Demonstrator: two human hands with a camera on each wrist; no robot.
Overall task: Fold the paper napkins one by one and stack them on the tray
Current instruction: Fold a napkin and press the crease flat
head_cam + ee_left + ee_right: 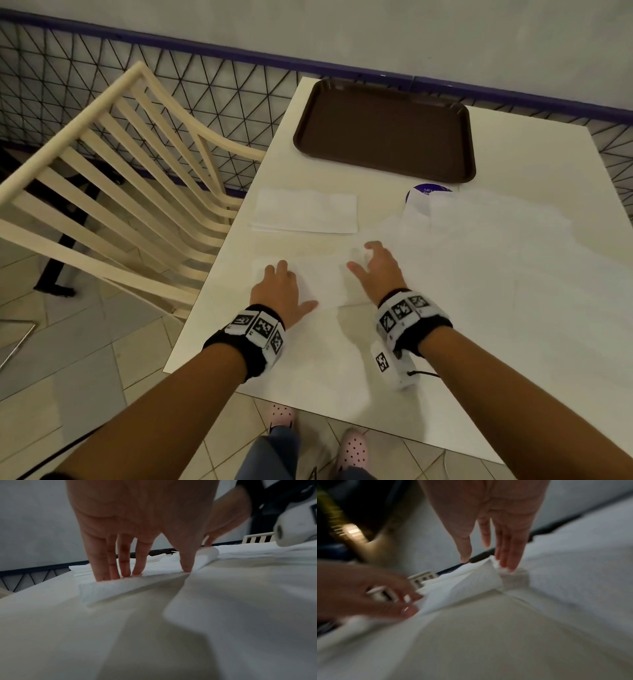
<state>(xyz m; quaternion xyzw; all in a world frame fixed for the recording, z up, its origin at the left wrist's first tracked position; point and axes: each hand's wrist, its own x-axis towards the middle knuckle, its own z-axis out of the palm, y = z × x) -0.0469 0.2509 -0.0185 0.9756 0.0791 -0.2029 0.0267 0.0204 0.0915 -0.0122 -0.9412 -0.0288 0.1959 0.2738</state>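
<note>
A white paper napkin [320,286] lies half folded on the white table [308,359] between my hands. My left hand [282,291] presses flat on its left part with straight fingers [109,573], thumb spread onto the paper. My right hand [375,265] is open at the napkin's right end, and its straight fingers [506,562] touch the raised, curled fold [464,584]. The brown tray [383,132] sits at the table's far side with nothing on it. A folded napkin pile [305,210] lies in front of the tray, to the left.
Loose unfolded napkins [479,226] spread over the table's right side, partly covering a round purple sticker [428,191]. A cream slatted chair [130,192] stands close to the table's left edge. A black wire fence [212,92] runs behind the table.
</note>
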